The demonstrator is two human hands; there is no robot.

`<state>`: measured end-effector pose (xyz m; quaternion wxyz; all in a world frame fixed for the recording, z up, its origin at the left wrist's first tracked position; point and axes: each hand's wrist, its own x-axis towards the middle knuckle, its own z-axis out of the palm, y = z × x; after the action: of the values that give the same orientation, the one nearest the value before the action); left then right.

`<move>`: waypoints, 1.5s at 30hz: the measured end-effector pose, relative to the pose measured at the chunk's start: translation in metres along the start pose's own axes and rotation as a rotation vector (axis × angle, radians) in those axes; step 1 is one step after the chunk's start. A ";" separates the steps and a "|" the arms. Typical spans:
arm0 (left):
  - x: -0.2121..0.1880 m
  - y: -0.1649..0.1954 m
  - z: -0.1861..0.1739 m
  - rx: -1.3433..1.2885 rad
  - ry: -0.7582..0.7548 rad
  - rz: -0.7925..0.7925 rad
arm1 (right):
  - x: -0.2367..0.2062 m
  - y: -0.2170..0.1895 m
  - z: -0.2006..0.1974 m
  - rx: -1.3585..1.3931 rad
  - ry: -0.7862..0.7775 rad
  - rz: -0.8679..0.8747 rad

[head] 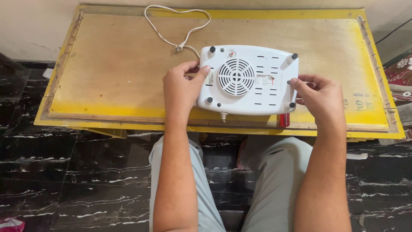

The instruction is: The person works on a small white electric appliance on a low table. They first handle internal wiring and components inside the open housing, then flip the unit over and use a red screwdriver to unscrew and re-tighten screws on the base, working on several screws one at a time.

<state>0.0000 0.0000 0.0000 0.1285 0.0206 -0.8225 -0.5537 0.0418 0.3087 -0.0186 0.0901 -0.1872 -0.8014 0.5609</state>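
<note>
A white, rounded-rectangular plastic appliance [248, 79] lies upside down just right of the frame's centre, on a low wooden desk with a yellow-painted border [107, 64]. Its underside faces the camera, which leaves the round slotted fan grille, the short vent slots and the small black feet at the corners all open to view.

The left hand [182, 88] grips the appliance's left edge, thumb curled over onto the base and fingers underneath; the right hand [319, 96] closes on the right edge in the same way. With a hold on both sides, the body is apparently being steadied or tipped on the desk.

A small rectangular label in white and red sits just right of the grille, partly torn, and a narrow strip label runs along the left edge by the thumb. The white power cord [176, 25] loops toward the upper middle of the frame. A small red cylindrical object [284, 120] shows beneath the appliance's lower right corner.
</note>
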 end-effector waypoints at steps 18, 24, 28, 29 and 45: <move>0.030 -0.050 0.006 -0.314 -0.276 -0.156 | 0.014 0.007 0.007 -0.021 -0.101 0.162; 0.042 -0.061 0.015 -0.323 -0.337 -0.247 | 0.019 0.004 0.004 0.024 -0.173 0.142; 0.049 -0.059 0.021 -0.316 -0.361 -0.217 | 0.023 -0.005 0.000 0.055 -0.214 0.114; 0.050 -0.059 0.022 -0.326 -0.368 -0.211 | 0.024 -0.006 0.001 0.070 -0.227 0.101; 0.045 -0.052 0.033 -0.387 -0.274 -0.092 | 0.029 0.014 -0.002 0.130 -0.229 0.071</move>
<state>-0.0565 0.0017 -0.0511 -0.0081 -0.0422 -0.7089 -0.7040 0.0184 0.3260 -0.0330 -0.0098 -0.1442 -0.7613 0.6321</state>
